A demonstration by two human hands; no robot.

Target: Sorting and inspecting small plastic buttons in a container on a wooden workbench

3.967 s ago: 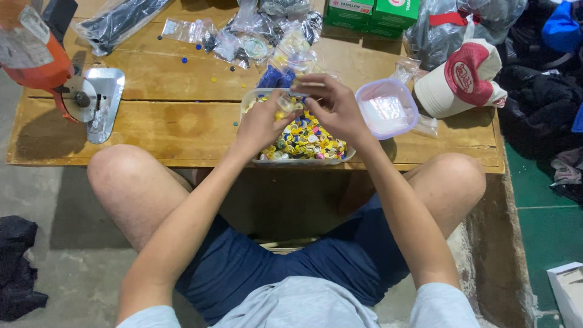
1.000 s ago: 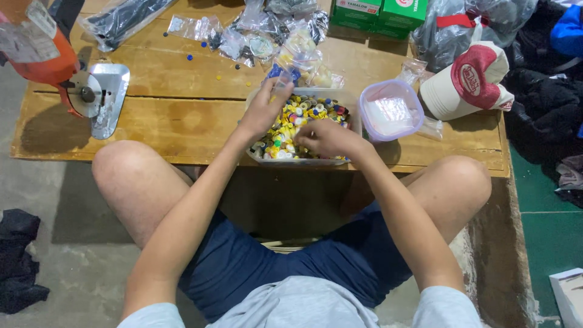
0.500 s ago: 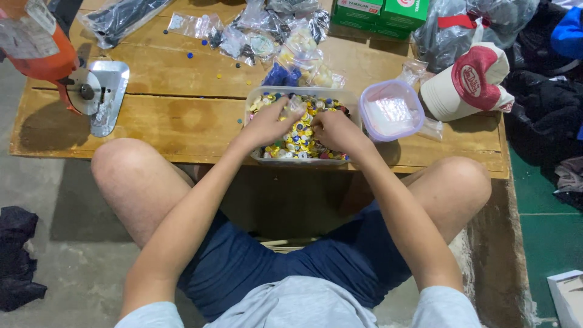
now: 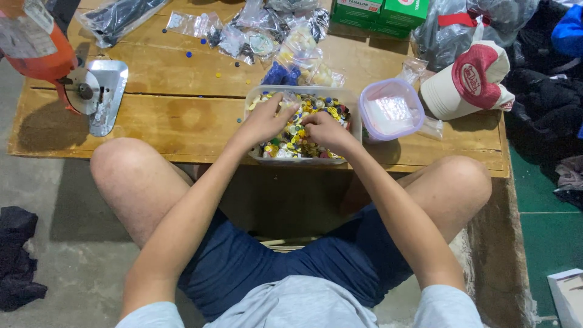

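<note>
- A clear plastic tray (image 4: 355, 121) sits at the near edge of a low wooden table (image 4: 176, 115), heaped with small coloured buttons (image 4: 291, 138), mostly yellow, with some blue, green and white.
- The left hand (image 4: 265, 121) lies palm down in the pile, fingers loosely spread and curled over the pieces.
- The right hand (image 4: 326, 130) is in there too, fingertips drawn together near the middle of the heap; whether it actually pinches a piece I cannot tell, the bits are too small.
- To my eye these pieces are hard, light and slick, so they would slide off one another and scatter easily; I'd pick one by its rim between thumb and forefinger, or scoop several with a cupped palm.
- The tray looks thin and bendy; I'd take it by both long sides.
- Just right of it stands a smaller tub with a purple rim (image 4: 392, 110), and beyond that a red and white cap (image 4: 467, 82).
- Further back lie clear plastic bags (image 4: 261, 33), a few stray buttons, and green boxes (image 4: 379, 12).
- At the left end rests an orange-bodied cutting tool with a round blade on a metal foot (image 4: 91, 91).
- The person sits with bare knees either side of the table, over a grey concrete floor (image 4: 67, 243); dark cloth lies heaped at the right.
</note>
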